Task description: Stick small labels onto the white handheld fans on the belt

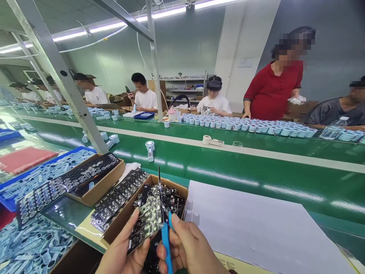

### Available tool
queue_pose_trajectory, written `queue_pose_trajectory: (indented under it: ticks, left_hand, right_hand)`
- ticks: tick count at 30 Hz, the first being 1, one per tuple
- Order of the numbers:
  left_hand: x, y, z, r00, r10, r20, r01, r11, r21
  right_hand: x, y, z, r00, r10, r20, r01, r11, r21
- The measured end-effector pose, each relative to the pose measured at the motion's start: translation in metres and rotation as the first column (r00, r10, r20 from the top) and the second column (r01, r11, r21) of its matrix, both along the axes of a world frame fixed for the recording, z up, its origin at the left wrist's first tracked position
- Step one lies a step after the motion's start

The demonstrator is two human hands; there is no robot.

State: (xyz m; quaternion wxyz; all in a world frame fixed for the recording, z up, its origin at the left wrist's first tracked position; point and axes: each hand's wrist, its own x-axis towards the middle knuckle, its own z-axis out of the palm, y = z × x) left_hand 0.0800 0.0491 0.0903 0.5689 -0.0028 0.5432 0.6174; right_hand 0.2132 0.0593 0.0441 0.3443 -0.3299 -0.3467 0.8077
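My left hand grips a black circuit board panel with rows of small shiny parts, thumb on its top face. My right hand is closed round a blue-handled tool whose thin dark tip stands up over the panel. Both hands hover above an open cardboard box filled with loose black boards. A stack of similar panels lies just left of the box.
A second cardboard box carries long black panels. Blue trays of pale blue parts sit at left. A white sheet lies at right. A green conveyor runs across, with several people seated or standing behind rows of small white-blue cups.
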Motion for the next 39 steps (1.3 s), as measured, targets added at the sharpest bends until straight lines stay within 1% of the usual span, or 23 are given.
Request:
queue_pose_trajectory:
  ticks: [3,5,7,10,12,14,16,18,20,22,23,24,25,26,28,29,30,32,33,35,36,38,39]
  left_hand:
    - [0.009,0.004,0.005,0.992,-0.014,0.126,0.016,1.0,-0.013]
    - [0.012,0.007,0.006,0.986,-0.043,0.162,0.045,0.999,-0.011]
    - [0.012,0.01,0.005,0.989,-0.05,0.137,0.054,0.998,-0.026]
    - [0.01,0.012,0.004,0.999,0.0,-0.043,0.001,1.0,0.02]
    - [0.006,0.012,0.004,0.974,0.054,-0.219,-0.027,0.992,0.124]
    - [0.001,0.012,0.006,0.937,0.072,-0.34,-0.003,0.98,0.201]
    - [-0.004,0.012,0.008,0.927,0.062,-0.37,0.02,0.977,0.214]
    - [-0.007,0.013,0.01,0.929,0.041,-0.367,0.034,0.98,0.196]
    - [-0.009,0.014,0.011,0.926,0.037,-0.375,0.036,0.982,0.186]
    - [-0.009,0.015,0.013,0.922,0.048,-0.384,0.025,0.983,0.184]
    - [-0.008,0.015,0.013,0.923,0.052,-0.381,0.019,0.983,0.181]
    - [-0.007,0.015,0.013,0.929,0.046,-0.367,0.018,0.985,0.17]
    - [-0.007,0.016,0.012,0.943,0.033,-0.332,0.018,0.989,0.149]
    - [-0.006,0.017,0.01,0.961,0.014,-0.276,0.02,0.993,0.119]
    - [-0.007,0.021,0.005,0.987,-0.01,-0.162,0.02,0.998,0.06]
    - [-0.008,0.023,0.001,0.986,-0.021,-0.165,0.03,0.998,0.05]
    - [-0.01,0.026,-0.003,0.976,-0.044,-0.215,0.058,0.997,0.057]
    - [-0.014,0.031,-0.009,0.91,-0.099,-0.403,0.151,0.983,0.1]
    - [-0.016,0.033,-0.011,0.839,-0.146,-0.523,0.241,0.964,0.117]
    - [-0.02,0.036,-0.011,0.639,-0.231,-0.734,0.431,0.898,0.092]
    - [-0.022,0.038,-0.009,0.529,-0.253,-0.81,0.496,0.867,0.053]
    - [-0.026,0.037,-0.005,0.306,-0.266,-0.914,0.59,0.806,-0.037]
    - [-0.029,0.036,-0.002,0.237,-0.241,-0.941,0.6,0.798,-0.053]
  right_hand:
    - [-0.005,0.009,-0.004,0.987,0.05,-0.154,-0.057,0.997,-0.042]
    - [-0.008,0.013,-0.005,0.983,0.04,-0.18,-0.046,0.999,-0.028]
    - [-0.008,0.013,-0.006,0.988,0.007,-0.155,-0.006,1.0,0.006]
    - [-0.001,0.011,-0.001,0.999,-0.049,0.008,0.047,0.987,0.156]
    - [0.01,0.007,0.006,0.986,-0.049,0.158,0.006,0.966,0.26]
    - [0.022,0.002,0.017,0.952,-0.043,0.302,-0.049,0.956,0.29]
    - [0.03,-0.004,0.026,0.908,-0.059,0.414,-0.076,0.95,0.304]
    - [0.035,-0.008,0.033,0.881,-0.09,0.464,-0.095,0.928,0.36]
    - [0.036,-0.009,0.035,0.858,-0.119,0.5,-0.142,0.88,0.453]
    - [0.035,-0.009,0.035,0.805,-0.168,0.57,-0.215,0.812,0.542]
    - [0.034,-0.008,0.034,0.778,-0.181,0.602,-0.247,0.792,0.558]
    - [0.032,-0.008,0.032,0.771,-0.175,0.612,-0.255,0.796,0.549]
    - [0.03,-0.008,0.03,0.795,-0.148,0.588,-0.23,0.824,0.518]
    - [0.028,-0.008,0.027,0.844,-0.106,0.526,-0.177,0.87,0.46]
    - [0.024,-0.009,0.02,0.943,-0.057,0.328,-0.044,0.955,0.294]
    - [0.024,-0.008,0.017,0.969,-0.065,0.236,0.008,0.972,0.236]
    - [0.024,-0.007,0.013,0.98,-0.092,0.179,0.052,0.974,0.219]
    - [0.026,-0.004,0.008,0.97,-0.16,0.182,0.1,0.948,0.303]
    - [0.029,-0.002,0.007,0.957,-0.193,0.215,0.102,0.921,0.375]
    - [0.035,-0.001,0.009,0.924,-0.239,0.299,0.067,0.87,0.489]
    - [0.038,-0.001,0.01,0.906,-0.249,0.342,0.04,0.855,0.517]
    - [0.04,-0.003,0.013,0.858,-0.265,0.44,-0.036,0.824,0.565]
    - [0.04,-0.004,0.013,0.82,-0.28,0.499,-0.097,0.791,0.604]
